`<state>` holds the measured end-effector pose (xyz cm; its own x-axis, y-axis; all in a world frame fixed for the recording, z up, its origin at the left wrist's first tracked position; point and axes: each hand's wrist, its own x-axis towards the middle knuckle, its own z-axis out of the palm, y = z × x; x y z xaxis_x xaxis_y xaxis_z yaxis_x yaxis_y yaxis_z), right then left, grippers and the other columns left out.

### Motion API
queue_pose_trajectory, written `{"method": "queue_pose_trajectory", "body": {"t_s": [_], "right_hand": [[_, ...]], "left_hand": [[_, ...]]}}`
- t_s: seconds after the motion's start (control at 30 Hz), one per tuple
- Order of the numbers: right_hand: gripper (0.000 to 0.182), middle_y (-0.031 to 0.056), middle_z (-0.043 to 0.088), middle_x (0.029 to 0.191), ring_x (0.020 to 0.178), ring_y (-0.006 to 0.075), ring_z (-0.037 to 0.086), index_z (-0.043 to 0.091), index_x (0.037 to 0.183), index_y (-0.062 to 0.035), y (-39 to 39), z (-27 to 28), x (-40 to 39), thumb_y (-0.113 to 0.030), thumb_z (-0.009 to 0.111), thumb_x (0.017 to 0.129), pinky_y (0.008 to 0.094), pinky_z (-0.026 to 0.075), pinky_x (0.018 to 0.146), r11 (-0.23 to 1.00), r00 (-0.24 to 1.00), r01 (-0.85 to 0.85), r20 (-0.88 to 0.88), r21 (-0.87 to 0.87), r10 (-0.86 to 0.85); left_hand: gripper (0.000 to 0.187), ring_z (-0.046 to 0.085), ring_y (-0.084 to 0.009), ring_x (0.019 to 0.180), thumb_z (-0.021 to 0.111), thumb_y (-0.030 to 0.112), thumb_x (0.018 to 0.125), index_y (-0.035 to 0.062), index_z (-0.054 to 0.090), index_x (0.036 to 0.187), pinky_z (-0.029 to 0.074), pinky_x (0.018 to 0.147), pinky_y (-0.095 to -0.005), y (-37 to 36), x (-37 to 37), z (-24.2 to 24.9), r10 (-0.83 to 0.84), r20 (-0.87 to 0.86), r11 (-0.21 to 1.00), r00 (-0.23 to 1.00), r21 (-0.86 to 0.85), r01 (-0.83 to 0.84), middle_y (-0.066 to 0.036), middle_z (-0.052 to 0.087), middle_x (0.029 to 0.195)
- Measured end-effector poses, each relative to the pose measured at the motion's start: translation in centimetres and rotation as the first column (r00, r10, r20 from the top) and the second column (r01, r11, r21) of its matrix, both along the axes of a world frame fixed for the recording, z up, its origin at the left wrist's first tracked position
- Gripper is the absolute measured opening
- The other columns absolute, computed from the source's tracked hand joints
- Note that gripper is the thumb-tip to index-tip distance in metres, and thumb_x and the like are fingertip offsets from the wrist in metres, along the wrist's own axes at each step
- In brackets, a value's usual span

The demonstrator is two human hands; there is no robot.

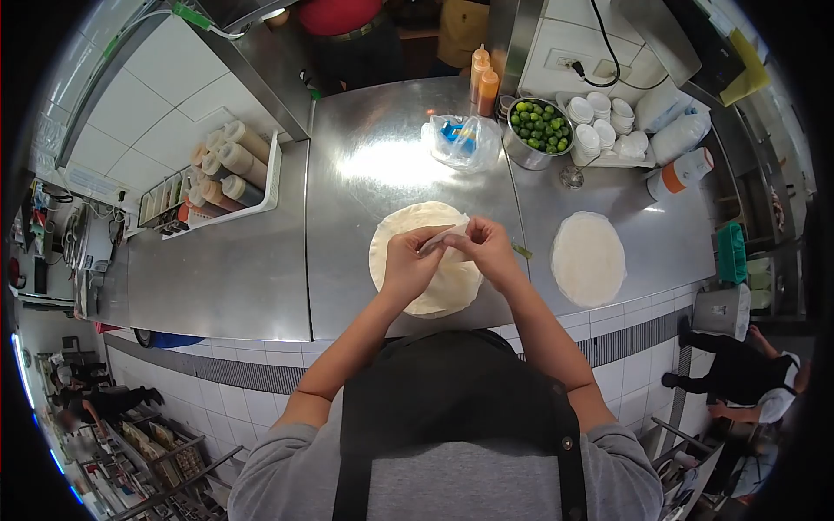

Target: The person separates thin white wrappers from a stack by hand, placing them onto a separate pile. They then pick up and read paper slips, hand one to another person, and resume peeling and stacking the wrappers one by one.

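Observation:
A stack of pale round flat sheets, like dough or tortillas (434, 295), lies on the steel counter in front of me. Above it, my left hand (412, 260) and my right hand (489, 248) meet with pinched fingers. Between them they hold a thin whitish piece (449, 233), its edge lifted off the stack; whether it is dough or film is hard to tell. A second pale round sheet (589, 260) lies flat on the counter to the right. Just right of my right hand is a small green strip (521, 250).
Sauce bottles (240, 161) fill a white rack at the left. At the back are a plastic bag (465, 143), orange bottles (487, 91), a pot of limes (530, 149) and white cups (599, 108). Other people stand behind the counter and at both sides.

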<state>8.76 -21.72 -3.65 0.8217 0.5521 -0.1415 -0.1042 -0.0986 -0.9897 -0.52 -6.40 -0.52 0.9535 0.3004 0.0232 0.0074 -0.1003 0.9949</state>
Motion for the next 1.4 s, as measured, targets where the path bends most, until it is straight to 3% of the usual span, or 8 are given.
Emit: {"method": "queue_pose_trajectory", "body": {"t_s": [0.17, 0.33, 0.6, 0.67, 0.97, 1.13, 1.27, 1.4], "right_hand": [[0.031, -0.0008, 0.054, 0.062, 0.06, 0.0119, 0.048, 0.055, 0.066, -0.0005, -0.4, 1.9, 0.5, -0.015, 0.072, 0.087, 0.0297, 0.043, 0.058, 0.995, 0.995, -0.088, 0.044, -0.054, 0.091], [0.016, 0.0143, 0.059, 0.073, 0.064, 0.0312, 0.055, 0.057, 0.075, 0.0026, 0.9, 1.5, -0.6, -0.007, 0.067, 0.082, 0.0373, 0.045, 0.06, 0.957, 0.77, 0.244, 0.632, -0.155, -0.094], [0.008, 0.0133, 0.064, 0.081, 0.075, 0.0299, 0.063, 0.062, 0.08, 0.0002, 1.4, 3.3, -1.9, -0.001, 0.07, 0.08, 0.0374, 0.051, 0.069, 0.993, 0.872, 0.118, 0.478, 0.004, -0.106], [0.007, 0.0129, 0.066, 0.084, 0.077, 0.0296, 0.065, 0.064, 0.083, -0.0003, 1.2, 3.4, -1.7, 0.0, 0.07, 0.08, 0.0366, 0.052, 0.071, 0.993, 0.909, 0.109, 0.4, 0.044, -0.118], [0.014, 0.0141, 0.068, 0.088, 0.081, 0.0294, 0.067, 0.07, 0.097, -0.0002, 0.7, 1.4, -0.5, -0.002, 0.068, 0.083, 0.0364, 0.053, 0.073, 0.965, 0.792, 0.26, 0.578, -0.028, -0.197], [0.025, 0.0058, 0.061, 0.079, 0.067, 0.0107, 0.056, 0.065, 0.089, 0.0001, 1.3, 0.0, -0.9, -0.023, 0.076, 0.085, 0.0257, 0.048, 0.064, 0.986, 0.873, 0.166, 0.462, 0.019, -0.156], [0.046, -0.0003, 0.046, 0.057, 0.056, 0.0074, 0.042, 0.052, 0.067, -0.0022, 0.3, 1.3, 0.3, -0.035, 0.078, 0.086, 0.0297, 0.036, 0.052, 0.975, 0.91, -0.057, 0.391, -0.214, 0.138], [0.052, 0.0023, 0.042, 0.054, 0.055, 0.0095, 0.039, 0.048, 0.06, 0.0002, -0.1, 0.6, 1.6, -0.035, 0.074, 0.088, 0.0338, 0.035, 0.05, 0.975, 0.907, -0.222, 0.371, 0.02, 0.199]], "left_hand": [[0.022, 0.065, -0.0077, 0.083, 0.065, -0.002, 0.091, -0.0041, 0.071, 0.112, 0.053, 0.072, -0.0224, 1.5, -0.5, 0.5, 0.041, -0.046, 0.998, 0.998, -0.054, -0.044, -0.007, 0.074, 0.095], [0.027, 0.065, -0.0092, 0.085, 0.066, -0.002, 0.088, -0.0038, 0.069, 0.115, 0.053, 0.075, -0.0237, 1.5, -0.3, -0.6, 0.126, 0.022, 0.992, 0.992, -0.002, -0.126, -0.008, 0.073, 0.099], [0.048, 0.062, -0.0124, 0.078, 0.078, 0.008, 0.076, 0.0005, 0.063, 0.121, 0.052, 0.075, -0.0257, 1.8, 0.5, 1.5, -0.098, 0.061, 0.939, 0.993, 0.335, 0.072, -0.003, 0.065, 0.086], [0.05, 0.059, -0.0089, 0.076, 0.079, 0.011, 0.074, 0.001, 0.063, 0.121, 0.05, 0.07, -0.0246, 2.1, 0.8, 1.7, -0.182, -0.089, 0.983, 0.979, 0.0, 0.182, -0.001, 0.062, 0.083], [0.026, 0.057, -0.006, 0.067, 0.057, 0.001, 0.075, -0.004, 0.072, 0.096, 0.045, 0.061, -0.0233, 2.4, 1.1, 0.8, -0.004, -0.214, 0.993, 0.977, -0.12, -0.022, -0.001, 0.063, 0.072], [0.024, 0.058, -0.0081, 0.069, 0.06, 0.006, 0.074, -0.0041, 0.071, 0.094, 0.046, 0.061, -0.0256, 2.1, 0.6, 1.0, -0.022, -0.164, 0.999, 0.986, 0.038, 0.029, -0.002, 0.065, 0.074], [0.02, 0.054, -0.007, 0.068, 0.063, 0.009, 0.074, -0.0029, 0.071, 0.089, 0.042, 0.058, -0.0242, 2.1, 0.5, 2.0, -0.164, -0.22, 0.986, 0.962, -0.015, 0.165, 0.001, 0.062, 0.072], [0.031, 0.06, -0.0107, 0.067, 0.06, 0.004, 0.068, -0.0059, 0.072, 0.095, 0.046, 0.06, -0.0238, 3.2, 0.5, 3.3, -0.173, -0.204, 0.985, 0.964, -0.035, 0.169, -0.004, 0.067, 0.077]]}}
